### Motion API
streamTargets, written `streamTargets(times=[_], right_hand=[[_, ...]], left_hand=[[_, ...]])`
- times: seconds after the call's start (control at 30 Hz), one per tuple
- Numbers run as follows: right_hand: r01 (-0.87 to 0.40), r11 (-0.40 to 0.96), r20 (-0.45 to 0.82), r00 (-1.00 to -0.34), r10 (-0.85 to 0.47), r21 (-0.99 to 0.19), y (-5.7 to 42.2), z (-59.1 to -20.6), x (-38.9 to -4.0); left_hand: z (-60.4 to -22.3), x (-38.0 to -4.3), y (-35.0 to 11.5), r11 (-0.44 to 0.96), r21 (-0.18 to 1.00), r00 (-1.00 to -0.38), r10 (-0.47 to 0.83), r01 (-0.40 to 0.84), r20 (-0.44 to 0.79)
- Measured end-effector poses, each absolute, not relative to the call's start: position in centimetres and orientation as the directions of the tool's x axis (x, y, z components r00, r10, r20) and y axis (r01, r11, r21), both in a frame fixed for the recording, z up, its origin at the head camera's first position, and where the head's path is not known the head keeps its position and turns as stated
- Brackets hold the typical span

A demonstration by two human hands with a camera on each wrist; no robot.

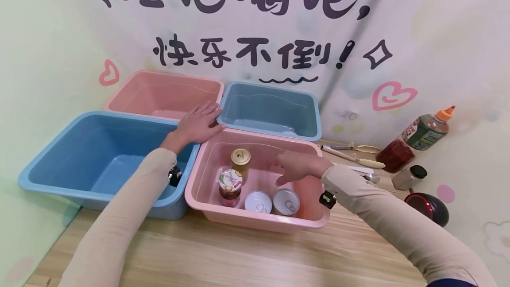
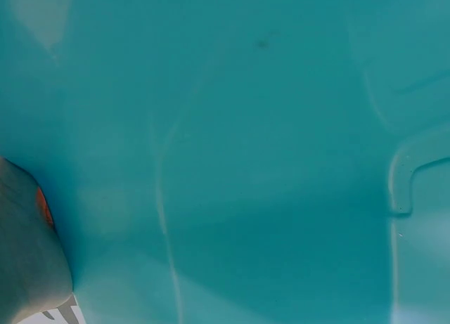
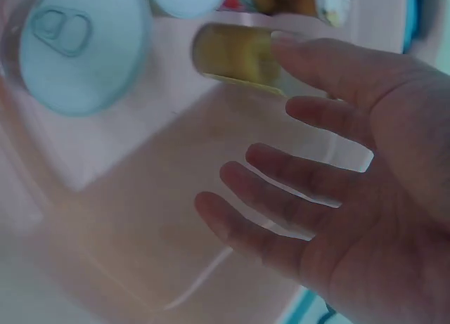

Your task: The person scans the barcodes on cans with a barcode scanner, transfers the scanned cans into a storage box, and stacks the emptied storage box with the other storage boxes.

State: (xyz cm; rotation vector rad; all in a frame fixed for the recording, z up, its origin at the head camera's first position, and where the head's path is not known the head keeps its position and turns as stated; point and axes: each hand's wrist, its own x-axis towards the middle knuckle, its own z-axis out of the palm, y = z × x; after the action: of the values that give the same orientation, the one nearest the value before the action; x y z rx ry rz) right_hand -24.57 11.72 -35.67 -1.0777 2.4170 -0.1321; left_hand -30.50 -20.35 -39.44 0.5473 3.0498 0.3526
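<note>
My left hand [image 1: 197,125] lies with its fingers extended over the rims where the bins meet, holding nothing. In the left wrist view, the blue bin's inside [image 2: 281,127] fills most of the picture. My right hand [image 1: 299,165] hangs inside the front pink bin [image 1: 259,223], fingers spread and grasping nothing. Below and left of it are a gold-lidded jar [image 1: 241,157], a jar with a patterned lid [image 1: 230,180], and two pull-tab cans [image 1: 256,200] [image 1: 286,202]. In the right wrist view, the thumb overlaps the gold-coloured jar [image 3: 235,53]; contact is unclear.
A large blue bin [image 1: 56,163] stands left, with another pink bin [image 1: 135,87] and a smaller blue bin [image 1: 271,96] behind. On the right are tongs [image 1: 350,156], a sauce bottle [image 1: 418,136], a black-capped jar [image 1: 408,178] and a dark round device [image 1: 428,208].
</note>
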Motion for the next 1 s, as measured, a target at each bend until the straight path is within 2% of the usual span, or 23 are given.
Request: streamTargets(times=[0.2,0.5,0.6,0.8,1.0], right_hand=[[-0.658,0.698,-0.472,-0.537,-0.699,-0.284,10.9,-37.1,-24.5],[-0.622,0.754,-0.629,-0.503,-0.593,-0.213,9.6,-38.5,-24.2],[-0.566,0.792,-0.659,-0.508,-0.555,-0.23,9.4,-38.9,-24.2],[-0.374,0.876,-0.723,-0.507,-0.469,-0.305,9.6,-39.5,-23.9],[-0.367,0.889,-0.751,-0.496,-0.437,-0.274,9.4,-40.1,-23.4]], left_hand=[[-39.5,-30.4,-20.6,0.913,0.229,-0.94,0.341,0.336,0.022],[-39.5,-30.5,-20.6,0.911,0.232,-0.938,0.344,0.341,0.029],[-39.5,-30.5,-20.6,0.912,0.232,-0.94,0.341,0.338,0.03],[-39.5,-30.5,-20.4,0.913,0.229,-0.94,0.34,0.337,0.028],[-39.6,-30.6,-20.4,0.915,0.222,-0.94,0.34,0.337,0.025]])
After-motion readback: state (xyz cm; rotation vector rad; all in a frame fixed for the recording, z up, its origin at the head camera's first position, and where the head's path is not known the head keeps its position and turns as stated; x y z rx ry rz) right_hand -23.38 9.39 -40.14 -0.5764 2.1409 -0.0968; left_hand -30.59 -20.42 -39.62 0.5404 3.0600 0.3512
